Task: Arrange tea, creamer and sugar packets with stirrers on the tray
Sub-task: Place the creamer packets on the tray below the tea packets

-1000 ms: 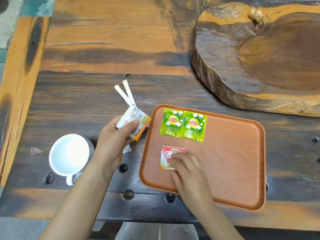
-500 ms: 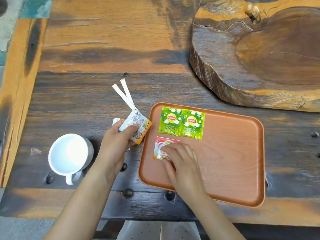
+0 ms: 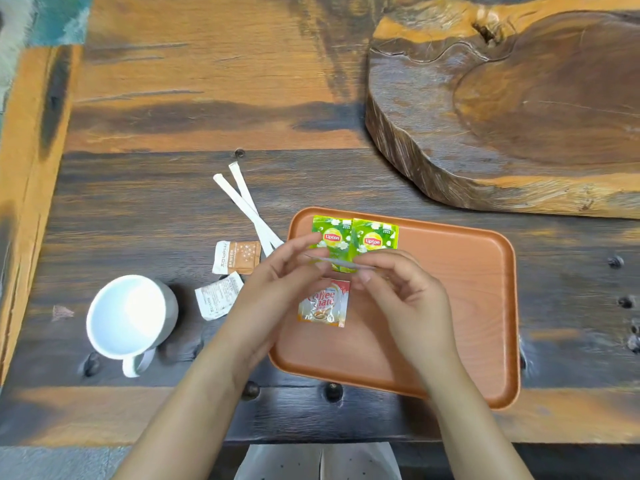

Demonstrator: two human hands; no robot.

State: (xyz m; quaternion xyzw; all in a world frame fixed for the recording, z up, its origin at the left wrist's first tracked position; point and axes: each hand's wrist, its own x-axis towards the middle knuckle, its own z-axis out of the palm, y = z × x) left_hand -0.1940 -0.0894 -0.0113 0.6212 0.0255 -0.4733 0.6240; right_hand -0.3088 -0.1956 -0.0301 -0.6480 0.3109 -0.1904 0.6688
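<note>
An orange-brown tray [image 3: 450,306] lies on the wooden table. Two green Lipton tea packets [image 3: 356,237] sit side by side at its far left corner. A Coffee mate creamer packet [image 3: 323,304] lies below them on the tray. My left hand [image 3: 277,285] and my right hand [image 3: 405,289] hold one thin packet [image 3: 337,262] edge-on between them, above the tea packets. Left of the tray on the table lie a brown-and-white sugar packet [image 3: 237,257], a white packet [image 3: 218,299] and two white wrapped stirrers [image 3: 247,209].
A white mug [image 3: 130,317] stands at the left, handle toward me. A thick carved wood slab [image 3: 519,109] fills the far right. Dark bolt heads [image 3: 334,391] dot the table's near edge.
My right hand left the creamer packet on the tray and rose to meet my left hand. My left hand carried its packet over the tray. Two packets on the table are uncovered.
</note>
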